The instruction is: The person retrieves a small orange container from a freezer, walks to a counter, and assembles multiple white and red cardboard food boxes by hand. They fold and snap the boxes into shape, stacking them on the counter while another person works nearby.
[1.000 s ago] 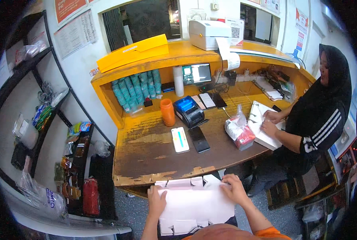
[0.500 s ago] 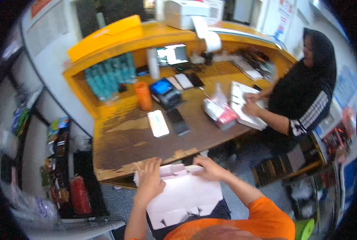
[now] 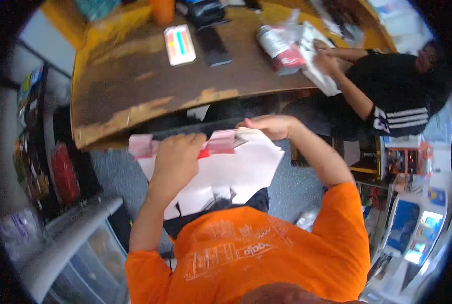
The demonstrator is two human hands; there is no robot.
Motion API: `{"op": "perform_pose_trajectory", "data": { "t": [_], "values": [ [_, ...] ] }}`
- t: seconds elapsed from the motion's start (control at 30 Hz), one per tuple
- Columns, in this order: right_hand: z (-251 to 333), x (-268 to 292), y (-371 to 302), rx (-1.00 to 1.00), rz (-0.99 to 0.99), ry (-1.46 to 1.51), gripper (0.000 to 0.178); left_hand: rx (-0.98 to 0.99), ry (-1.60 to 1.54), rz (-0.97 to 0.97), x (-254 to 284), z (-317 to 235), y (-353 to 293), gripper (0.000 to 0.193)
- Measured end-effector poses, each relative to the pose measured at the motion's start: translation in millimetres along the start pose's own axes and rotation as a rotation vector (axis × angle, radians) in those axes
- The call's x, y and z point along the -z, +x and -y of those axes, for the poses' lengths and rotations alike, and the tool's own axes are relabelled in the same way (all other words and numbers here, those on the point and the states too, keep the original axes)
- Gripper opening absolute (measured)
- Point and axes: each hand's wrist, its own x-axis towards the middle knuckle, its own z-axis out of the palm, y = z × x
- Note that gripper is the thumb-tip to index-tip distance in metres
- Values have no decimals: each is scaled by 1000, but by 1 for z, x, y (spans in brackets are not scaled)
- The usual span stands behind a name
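Observation:
Across my lap lies an unfolded cardboard box (image 3: 226, 172), white inside with pink flaps along its far edge and slots cut into its near edge. My left hand (image 3: 178, 159) is closed over the far flaps, left of the middle, its fingertips curled past the edge. A small red patch shows beside its fingers. At the far right corner, my right hand (image 3: 272, 125) grips the edge, with most of its fingers behind the card. The flaps between the two hands stand partly folded.
Just beyond the box is the worn edge of a brown wooden desk (image 3: 119, 91). It bears a light-screened phone (image 3: 180, 45), a dark phone (image 3: 214, 46) and a red and white package (image 3: 280, 49). At right a co-worker (image 3: 403, 81) handles a white flat item (image 3: 317, 58).
The view has tipped down, so the desk sits higher in the picture. The box has come away from the desk edge, and more of its pink flaps shows. My right hand has reached further round its corner.

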Motion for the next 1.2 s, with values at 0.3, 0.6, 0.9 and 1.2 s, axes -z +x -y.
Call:
{"op": "perform_pose_trajectory", "data": {
  "t": [0.3,0.6,0.9,1.2],
  "values": [
    [22,-72,29,-340,305,-946,76,-94,-103,-144,-16,23,-22,36],
    [-9,-69,39,59,-448,-1330,36,-287,-195,-117,-11,34,23,45],
    [-36,-62,41,265,-462,-1369,31,40,-228,93,-100,-29,93,47],
    [-36,-60,30,151,-453,-1374,22,55,-95,-160,-120,-41,61,47]
  ]
}}
